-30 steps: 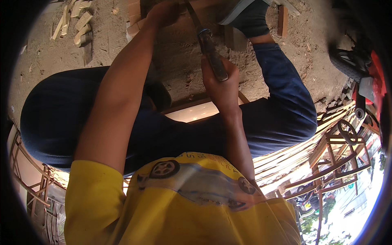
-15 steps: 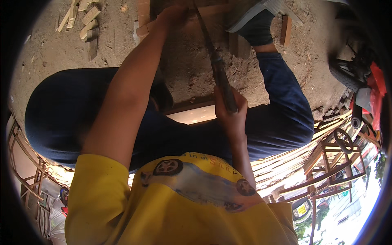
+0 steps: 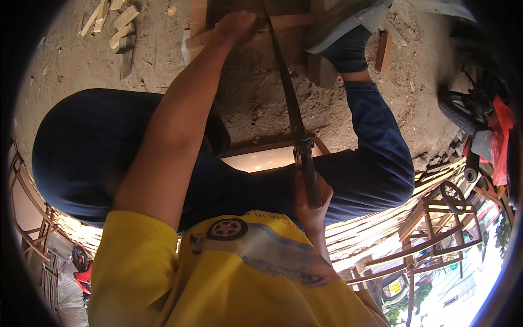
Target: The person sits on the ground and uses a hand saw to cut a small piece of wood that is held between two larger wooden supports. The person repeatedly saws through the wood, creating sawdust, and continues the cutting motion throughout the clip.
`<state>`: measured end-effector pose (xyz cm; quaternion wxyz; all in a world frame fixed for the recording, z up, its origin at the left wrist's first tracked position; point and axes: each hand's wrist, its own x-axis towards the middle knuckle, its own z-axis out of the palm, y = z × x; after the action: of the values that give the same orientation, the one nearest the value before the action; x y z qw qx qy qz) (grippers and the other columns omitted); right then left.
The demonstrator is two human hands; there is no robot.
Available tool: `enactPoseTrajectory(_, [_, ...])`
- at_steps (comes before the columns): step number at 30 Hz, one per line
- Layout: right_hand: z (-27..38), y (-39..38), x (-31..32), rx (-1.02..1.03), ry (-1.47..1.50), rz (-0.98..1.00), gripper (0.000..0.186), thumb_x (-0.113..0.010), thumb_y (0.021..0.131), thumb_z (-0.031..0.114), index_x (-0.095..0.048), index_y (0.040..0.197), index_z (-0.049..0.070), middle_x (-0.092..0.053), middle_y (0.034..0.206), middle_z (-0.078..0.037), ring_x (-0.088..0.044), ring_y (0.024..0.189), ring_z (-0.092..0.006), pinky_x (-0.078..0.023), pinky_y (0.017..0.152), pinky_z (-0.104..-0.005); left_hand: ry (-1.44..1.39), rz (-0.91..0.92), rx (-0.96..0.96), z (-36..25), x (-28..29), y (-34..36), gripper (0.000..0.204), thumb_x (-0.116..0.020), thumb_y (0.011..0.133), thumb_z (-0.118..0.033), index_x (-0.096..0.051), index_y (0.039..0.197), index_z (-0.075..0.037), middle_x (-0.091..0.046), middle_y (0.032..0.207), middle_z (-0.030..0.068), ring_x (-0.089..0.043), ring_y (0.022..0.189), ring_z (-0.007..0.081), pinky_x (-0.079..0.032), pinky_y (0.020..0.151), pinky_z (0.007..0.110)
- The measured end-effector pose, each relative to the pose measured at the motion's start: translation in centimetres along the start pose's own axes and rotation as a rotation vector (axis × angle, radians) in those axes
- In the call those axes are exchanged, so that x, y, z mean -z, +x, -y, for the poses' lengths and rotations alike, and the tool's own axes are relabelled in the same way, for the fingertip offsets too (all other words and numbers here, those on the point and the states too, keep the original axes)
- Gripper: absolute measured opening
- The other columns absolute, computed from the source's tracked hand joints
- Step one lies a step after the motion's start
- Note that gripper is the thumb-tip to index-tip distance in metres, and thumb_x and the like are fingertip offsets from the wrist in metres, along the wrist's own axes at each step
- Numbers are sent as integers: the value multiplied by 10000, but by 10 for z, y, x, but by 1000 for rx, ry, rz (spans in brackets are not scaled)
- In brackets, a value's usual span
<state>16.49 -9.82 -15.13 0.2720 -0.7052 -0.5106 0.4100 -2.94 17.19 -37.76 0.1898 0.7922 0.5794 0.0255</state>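
My right hand (image 3: pixel 315 199) is wrapped round the dark handle of a hand saw (image 3: pixel 287 90). Its long narrow blade, seen nearly edge-on, runs away from me to the top edge, where the tip is cut off. At the far end of my outstretched arm, my left hand (image 3: pixel 238 27) is closed on a reddish-brown wooden strip (image 3: pixel 289 22), just left of the blade. The fingertips are hard to make out. My right foot, in a grey shoe (image 3: pixel 340 30), is right of the blade beside the strip.
Wood offcuts (image 3: pixel 126 27) lie on the dirt ground at far left. A wooden block (image 3: pixel 321 71) is by my shoe, and a brown piece (image 3: pixel 383 52) lies beyond it. At right are a wheel (image 3: pixel 460 111) and a red sheet (image 3: pixel 500 141). A wooden frame (image 3: pixel 436 234) stands behind me.
My right hand has pulled the saw back toward my body, bringing more blade into view. My left hand stays on the wooden strip; the view has shifted slightly.
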Motion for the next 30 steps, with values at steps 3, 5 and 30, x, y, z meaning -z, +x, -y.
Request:
enactPoseTrajectory(3, [7,59,-32,-46,106,51,100,-606,913,45,-602,839,-22,-461,578,30,-371,555,-25,-317,467,-230,-74,43,-51,6,-2,-8,285,-621,839,-263,-654,976,-16,-675,938,204,-661,935,344,-536,824,461])
enactPoseTrajectory(5, [5,73,-45,-137,199,83,101,-617,910,56,-605,839,-15,-461,576,36,-365,550,-20,-315,461,-231,-100,77,-83,6,-9,-1,285,-623,837,-263,-655,972,-14,-675,927,208,-663,930,344,-538,818,460])
enactPoseTrajectory(30, [15,65,-36,-211,164,104,163,-618,917,94,-594,804,-20,-519,628,2,-427,608,-24,-355,500,-237,-46,190,-55,-3,4,-7,296,-514,948,-308,-659,1101,-100,-688,1026,136,-658,970,312,-537,813,444])
